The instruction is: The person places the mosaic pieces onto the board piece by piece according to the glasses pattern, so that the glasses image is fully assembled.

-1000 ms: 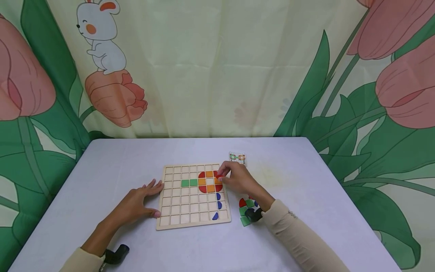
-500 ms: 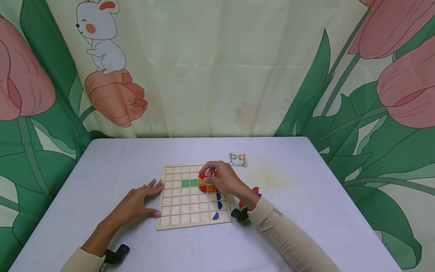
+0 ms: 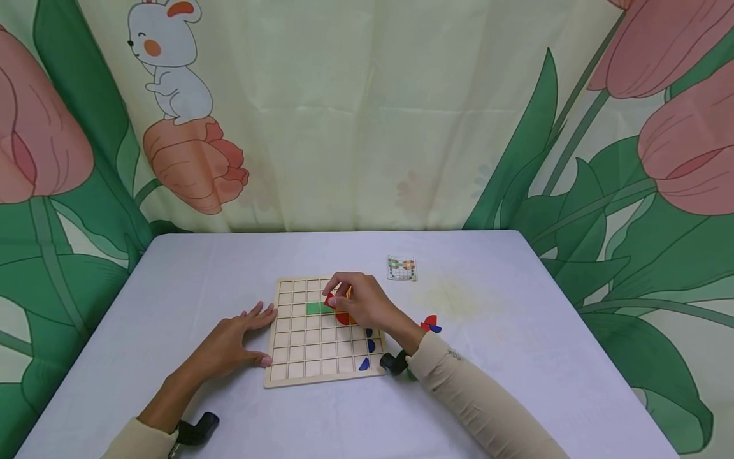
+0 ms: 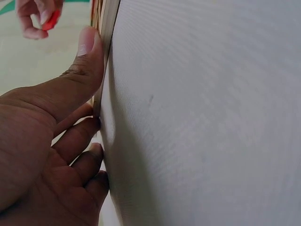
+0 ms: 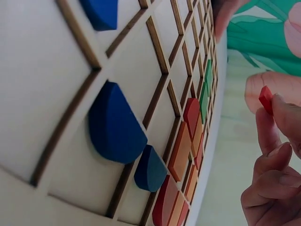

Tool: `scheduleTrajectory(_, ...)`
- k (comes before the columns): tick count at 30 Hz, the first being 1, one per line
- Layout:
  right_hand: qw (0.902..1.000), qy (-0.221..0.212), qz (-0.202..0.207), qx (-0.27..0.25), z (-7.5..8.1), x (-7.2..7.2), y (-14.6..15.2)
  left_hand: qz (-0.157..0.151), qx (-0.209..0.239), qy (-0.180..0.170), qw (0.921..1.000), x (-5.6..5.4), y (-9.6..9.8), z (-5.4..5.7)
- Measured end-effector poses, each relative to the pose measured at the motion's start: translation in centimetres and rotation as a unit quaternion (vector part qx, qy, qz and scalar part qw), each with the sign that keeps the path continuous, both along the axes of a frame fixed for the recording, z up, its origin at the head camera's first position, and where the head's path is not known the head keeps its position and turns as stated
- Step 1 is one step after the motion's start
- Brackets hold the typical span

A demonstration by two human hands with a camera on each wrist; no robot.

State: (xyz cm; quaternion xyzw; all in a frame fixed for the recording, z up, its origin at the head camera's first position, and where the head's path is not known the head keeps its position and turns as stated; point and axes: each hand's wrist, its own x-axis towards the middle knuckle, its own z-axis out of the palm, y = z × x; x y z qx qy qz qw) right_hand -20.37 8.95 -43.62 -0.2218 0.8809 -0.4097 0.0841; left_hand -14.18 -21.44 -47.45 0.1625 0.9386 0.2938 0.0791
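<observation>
A wooden grid board (image 3: 295,354) lies on the table, and my left hand (image 3: 229,344) rests along its left edge, fingers spread and thumb against the rim. Over the board, my right hand (image 3: 367,305) pinches a small red piece (image 5: 266,98) between thumb and fingertips, raised off the grid in the right wrist view. Two green squares (image 3: 312,308) sit side by side in the upper middle cells. Right of them, partly behind the right hand, are red and orange pieces (image 5: 179,150). Several blue pieces (image 3: 364,364) occupy cells down the right side.
A small printed pattern card (image 3: 401,268) lies beyond the board's upper right corner. Loose red pieces (image 3: 430,320) and a blue piece (image 3: 436,329) lie right of the board. Green pieces (image 3: 411,375) show partly under the right wrist's black camera (image 3: 393,364). A printed curtain hangs behind the table.
My right hand has moved left across the board with the red piece, from the right edge to near the green squares. The left hand has stayed in place.
</observation>
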Motion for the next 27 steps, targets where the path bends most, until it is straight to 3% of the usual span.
scheduleTrajectory(16, 0.9975, 0.023, -0.010, 0.065, -0.2, -1.6, -2.7, -0.001, 0.010, -0.002, 0.9999, 0.0, 0.1, 0.1)
scheduleTrajectory(27, 0.9933, 0.011, -0.022, 0.113, -0.9, -2.9, -4.2, 0.000, 0.013, -0.007, 0.9999, -0.1, -0.1, -0.1)
